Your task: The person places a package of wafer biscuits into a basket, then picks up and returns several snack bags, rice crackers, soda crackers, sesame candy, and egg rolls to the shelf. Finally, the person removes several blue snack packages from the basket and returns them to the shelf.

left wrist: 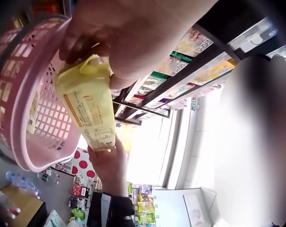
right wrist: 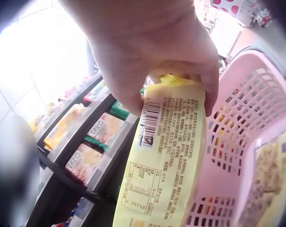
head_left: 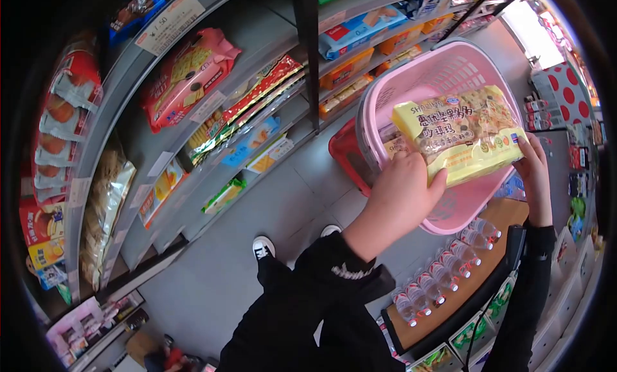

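A yellow pack of sachima (head_left: 468,134), with dark printed characters and a picture of nut-studded pastry, is held over the pink shopping basket (head_left: 379,92). My left hand (head_left: 403,190) grips its near left end, thumb along the front. At the other end, my right hand (head_left: 535,174) pinches the wrapper. The pack's yellow printed side (left wrist: 90,106) faces the left wrist view. A barcode and small text cover the panel (right wrist: 159,156) seen from the right wrist. Inside the basket lies another pack with a pastry picture (right wrist: 267,177), partly hidden by the held one in the head view.
Shelves of packaged snacks (head_left: 193,76) run along the left. A red basket (head_left: 347,156) shows beneath the pink one. Several water bottles (head_left: 443,269) line a wooden surface (head_left: 443,308) at the lower right. A red-dotted box (head_left: 569,92) stands farther back.
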Demonstrator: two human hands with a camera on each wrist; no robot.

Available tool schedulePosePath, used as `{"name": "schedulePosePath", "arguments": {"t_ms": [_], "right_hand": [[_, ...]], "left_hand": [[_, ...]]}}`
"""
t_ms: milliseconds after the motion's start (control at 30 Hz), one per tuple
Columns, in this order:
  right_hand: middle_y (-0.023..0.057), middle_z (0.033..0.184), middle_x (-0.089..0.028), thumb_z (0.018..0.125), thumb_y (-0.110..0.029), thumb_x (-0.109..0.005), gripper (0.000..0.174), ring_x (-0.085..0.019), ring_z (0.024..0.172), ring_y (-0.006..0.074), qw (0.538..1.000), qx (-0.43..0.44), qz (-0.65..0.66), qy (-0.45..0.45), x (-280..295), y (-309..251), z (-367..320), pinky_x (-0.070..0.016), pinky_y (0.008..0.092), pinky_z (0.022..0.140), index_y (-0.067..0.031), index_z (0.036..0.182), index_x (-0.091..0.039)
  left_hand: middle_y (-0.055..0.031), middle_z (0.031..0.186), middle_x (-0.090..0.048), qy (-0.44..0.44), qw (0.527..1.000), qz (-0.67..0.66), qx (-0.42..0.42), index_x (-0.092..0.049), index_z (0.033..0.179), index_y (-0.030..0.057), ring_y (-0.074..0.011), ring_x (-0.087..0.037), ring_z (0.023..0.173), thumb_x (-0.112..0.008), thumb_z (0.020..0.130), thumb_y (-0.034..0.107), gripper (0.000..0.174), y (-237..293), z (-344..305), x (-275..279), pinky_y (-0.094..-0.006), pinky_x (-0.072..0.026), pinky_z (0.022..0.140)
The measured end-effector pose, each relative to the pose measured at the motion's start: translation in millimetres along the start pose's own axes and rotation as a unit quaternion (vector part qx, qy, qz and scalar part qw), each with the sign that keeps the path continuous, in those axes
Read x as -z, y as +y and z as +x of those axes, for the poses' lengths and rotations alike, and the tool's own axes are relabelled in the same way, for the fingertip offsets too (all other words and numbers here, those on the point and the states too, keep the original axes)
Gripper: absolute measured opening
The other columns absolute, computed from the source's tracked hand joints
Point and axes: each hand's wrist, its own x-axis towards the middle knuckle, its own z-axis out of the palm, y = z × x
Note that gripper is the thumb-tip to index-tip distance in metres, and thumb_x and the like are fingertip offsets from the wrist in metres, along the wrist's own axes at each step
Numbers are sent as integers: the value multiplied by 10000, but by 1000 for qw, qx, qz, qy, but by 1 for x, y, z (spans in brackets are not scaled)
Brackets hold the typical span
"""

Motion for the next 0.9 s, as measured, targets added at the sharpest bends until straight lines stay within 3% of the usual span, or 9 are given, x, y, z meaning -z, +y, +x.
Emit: {"name": "schedulePosePath", "arguments": {"t_ms": [167, 267, 367, 467, 633, 767, 833, 867, 900], "right_hand": [[25, 868, -548, 797, -220, -513, 225, -540, 784, 97, 996, -75, 34, -28, -10, 30, 40, -419, 223, 714, -51, 945, -509], [33, 871, -549, 784, -242, -531, 261, -542, 791, 104, 993, -103, 43, -36, -14, 46, 63, -424, 229, 713, -47, 956, -501], [38, 870, -549, 774, -259, -544, 322, -546, 799, 109, 988, -136, 30, -67, -16, 57, 81, -434, 238, 708, -37, 999, -485], [44, 867, -549, 772, -264, -544, 350, -547, 797, 110, 980, -172, 4, -102, -21, 68, 95, -441, 237, 701, -32, 1025, -475], [52, 886, -543, 767, -286, -550, 397, -542, 807, 110, 978, -178, -11, -113, -40, 87, 105, -449, 235, 688, -28, 1051, -448], [118, 1043, -481, 764, -314, -559, 546, -489, 953, 169, 984, -169, -54, -26, -42, 92, 107, -399, 265, 797, -7, 1167, -355], [143, 1102, -450, 758, -322, -569, 605, -459, 1013, 193, 982, -176, -70, 4, -40, 92, 106, -371, 278, 842, -4, 1206, -316], [163, 1138, -422, 762, -305, -570, 612, -427, 1053, 211, 981, -138, -135, 4, -40, 89, 103, -342, 288, 871, -3, 1221, -299], [183, 1175, -394, 767, -288, -571, 621, -395, 1093, 229, 975, -98, -199, 3, -41, 87, 98, -313, 298, 901, -2, 1236, -283]], "left_hand": [[-236, 763, -557, 2, 999, -21, 46, -499, 789, -106, -358, -554, 721, -535, 725, 203, 317, -13, 35, -8, -403, -439, 655], [-258, 755, -554, -19, 999, -33, 36, -464, 864, -145, -358, -564, 709, -531, 707, 177, 364, -12, 47, -14, -397, -453, 632], [-252, 712, -557, -75, 992, 78, 57, -359, 1008, -174, -346, -575, 671, -515, 695, 128, 462, -6, 57, -17, -386, -465, 593], [-239, 711, -563, -92, 980, 173, 21, -365, 1023, -171, -332, -581, 652, -491, 702, 113, 446, -14, 63, -26, -383, -466, 582], [-180, 939, -570, -193, 924, 297, 142, -378, 1132, -104, -261, -571, 838, -534, 712, 138, 510, -22, 73, -40, -352, -460, 674], [-171, 972, -547, -148, 894, 377, 192, -412, 1110, -79, -270, -531, 894, -551, 698, 128, 481, -13, 78, -45, -340, -433, 741], [-176, 966, -517, -15, 940, 339, 14, -457, 1043, -59, -280, -487, 935, -554, 675, 101, 412, -2, 63, -36, -339, -404, 777], [-176, 966, -517, -15, 941, 339, 14, -457, 1043, -59, -280, -487, 935, -554, 675, 101, 412, 1, 58, -29, -339, -404, 777], [-172, 955, -505, -30, 962, 267, -57, -472, 1004, -46, -277, -482, 937, -548, 666, 84, 370, 4, 53, -22, -339, -403, 767]]}}
